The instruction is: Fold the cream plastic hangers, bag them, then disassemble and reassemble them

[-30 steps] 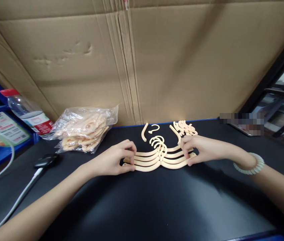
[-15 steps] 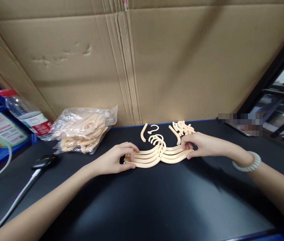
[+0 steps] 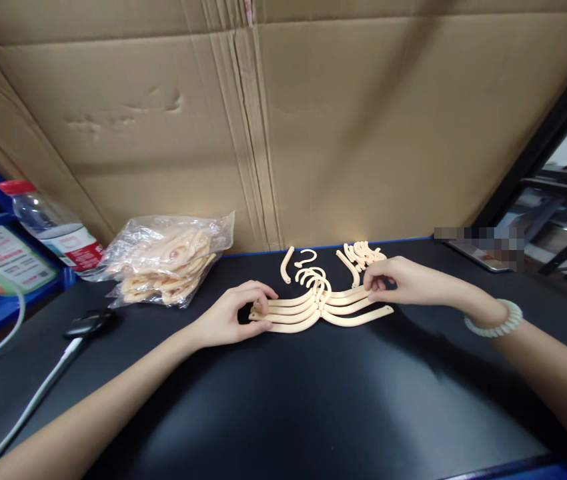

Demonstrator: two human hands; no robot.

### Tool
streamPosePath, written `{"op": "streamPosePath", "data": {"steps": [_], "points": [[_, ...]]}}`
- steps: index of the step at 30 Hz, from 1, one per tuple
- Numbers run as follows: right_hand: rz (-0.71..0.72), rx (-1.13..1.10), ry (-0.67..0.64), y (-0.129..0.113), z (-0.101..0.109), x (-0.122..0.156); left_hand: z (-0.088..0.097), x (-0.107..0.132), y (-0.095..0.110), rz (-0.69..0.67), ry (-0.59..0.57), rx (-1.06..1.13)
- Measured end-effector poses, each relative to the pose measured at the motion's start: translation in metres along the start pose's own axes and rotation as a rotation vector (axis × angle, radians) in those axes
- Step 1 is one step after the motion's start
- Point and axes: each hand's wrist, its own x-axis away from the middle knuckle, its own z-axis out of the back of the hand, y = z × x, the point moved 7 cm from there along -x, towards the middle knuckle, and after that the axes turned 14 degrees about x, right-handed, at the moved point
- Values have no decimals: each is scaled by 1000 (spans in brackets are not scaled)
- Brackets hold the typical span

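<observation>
Several small cream-coloured clothes hangers (image 3: 297, 318) lie nested in a row on the black tabletop, their hooks overlapping at the middle. My left hand (image 3: 233, 313) grips their left ends, thumb at the near side and fingers curled over the far side. My right hand (image 3: 401, 283) has its fingers closed on the right ends of the farther hangers. The nearest hanger's right arm (image 3: 363, 320) sticks out free of that hand. Behind the row lie a loose hanger arm (image 3: 287, 265), a loose hook (image 3: 307, 257) and another loose arm (image 3: 347, 268).
Beyond my right hand is a small pile of hooks (image 3: 362, 251). A clear plastic bag (image 3: 173, 257) of hanger parts sits at the left, beside a red-capped bottle (image 3: 58, 230) and a black device (image 3: 88, 323) with a white cable. Cardboard (image 3: 363, 120) stands behind the table.
My right hand has shifted slightly away from me, and its thumb has left the nearest hanger's right end. My left hand stays at the left ends.
</observation>
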Motion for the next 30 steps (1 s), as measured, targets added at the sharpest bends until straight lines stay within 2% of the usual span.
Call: {"op": "streamPosePath", "data": {"steps": [5, 10, 20, 30], "points": [[-93, 118, 190, 11, 11, -1, 12, 2, -12, 59, 163, 53], [-126, 183, 274, 17, 16, 1, 18, 3, -24, 119, 247, 154], [-181, 197, 391, 21, 23, 4, 19, 3, -25, 140, 268, 148], [-179, 121, 422, 25, 19, 4, 18, 3, -26, 141, 259, 159]]}}
